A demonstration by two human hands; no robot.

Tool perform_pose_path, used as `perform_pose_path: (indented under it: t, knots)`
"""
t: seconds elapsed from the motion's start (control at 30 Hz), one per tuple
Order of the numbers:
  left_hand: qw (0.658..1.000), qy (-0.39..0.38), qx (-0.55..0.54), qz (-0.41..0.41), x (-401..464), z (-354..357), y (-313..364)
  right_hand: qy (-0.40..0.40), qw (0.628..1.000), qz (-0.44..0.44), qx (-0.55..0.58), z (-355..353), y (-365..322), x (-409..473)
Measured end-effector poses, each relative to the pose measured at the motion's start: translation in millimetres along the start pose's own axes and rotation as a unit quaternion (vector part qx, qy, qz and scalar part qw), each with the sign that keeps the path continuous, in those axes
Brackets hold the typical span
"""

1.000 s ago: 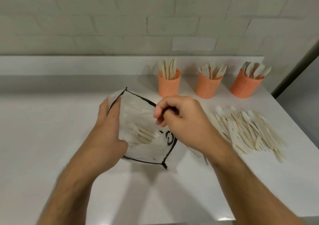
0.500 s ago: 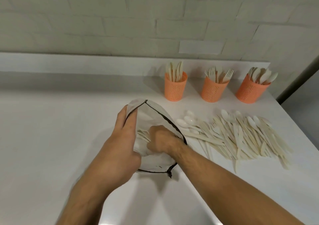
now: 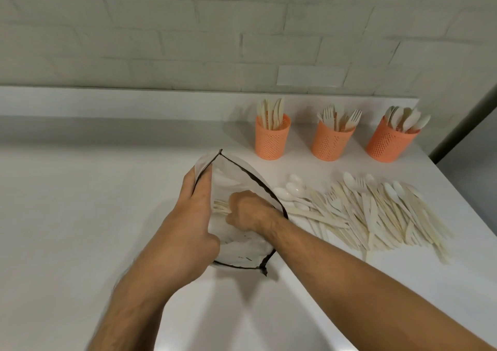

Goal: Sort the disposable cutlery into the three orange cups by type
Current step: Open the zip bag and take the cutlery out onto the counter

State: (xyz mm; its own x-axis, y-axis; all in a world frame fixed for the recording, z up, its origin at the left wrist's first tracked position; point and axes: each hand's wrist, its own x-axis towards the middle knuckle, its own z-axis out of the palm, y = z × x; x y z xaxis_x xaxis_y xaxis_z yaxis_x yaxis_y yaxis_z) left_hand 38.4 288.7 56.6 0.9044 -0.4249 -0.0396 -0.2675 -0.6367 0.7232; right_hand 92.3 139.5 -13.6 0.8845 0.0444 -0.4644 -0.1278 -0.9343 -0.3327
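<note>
A white bench (image 3: 80, 216) carries everything in view, with a pale brick wall (image 3: 188, 27) behind it. At the left, the left hand (image 3: 188, 232) is seen at the near-left rim of a white bag with a black edge (image 3: 242, 171); its fingers are curled over that rim, thumb outside, so the grip is pinching the bag wall and the mouth is held wide. Inside the bag, the right hand (image 3: 246, 213) is reached in from the right, its fingers curled down among pale cutlery pieces (image 3: 222, 206) that lie roughly left to right; whether anything is actually caught in that grip cannot be told.

Just right of the bag, a loose pile of cutlery (image 3: 371, 216) is spread flat on the bench. Its long axes run mostly from far-left to near-right, with spoon bowls and fork tines pointed toward the far-left and handles toward the near-right.

Behind the pile, near the wall, three orange cups are set in a row, apart from one another. The left cup (image 3: 271, 140) is filled with knives, the middle cup (image 3: 332, 143) with forks, and the right cup (image 3: 390, 144) with spoons. All of these stand upright with the working ends pointed up; the spoons are leaned slightly rightward.
</note>
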Motion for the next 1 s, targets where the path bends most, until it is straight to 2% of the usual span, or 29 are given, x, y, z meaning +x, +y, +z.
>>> perform_pose_path:
  t: [0.37,0.53,0.63,0.73,0.8,0.83,0.9,1.0]
  knots:
    - [1.0,-0.02,0.016,-0.009,6,3,8,-0.038,0.999,0.013,0.03,-32,-10,-5]
    - [0.999,0.021,0.02,-0.016,18,6,-1,-0.064,0.996,-0.031,0.048,-54,-10,-42]
    - [0.996,0.074,0.018,-0.036,32,-2,-13,-0.053,0.987,-0.075,0.135,-67,11,-76]
    - [0.991,0.106,0.017,-0.075,41,-11,-22,-0.038,0.95,-0.09,0.296,-81,55,-107]
    - [0.991,0.105,0.018,-0.079,45,-10,-24,0.015,0.928,-0.064,0.368,-82,93,-115]
    - [0.992,0.102,0.017,-0.078,46,-9,-24,0.06,0.929,-0.038,0.364,-79,112,-113]
    - [0.993,0.096,0.015,-0.071,47,-5,-24,0.148,0.953,0.044,0.261,-66,144,-103]
    - [0.994,0.094,0.008,-0.058,45,0,-23,0.193,0.952,0.162,0.174,-33,170,-88]
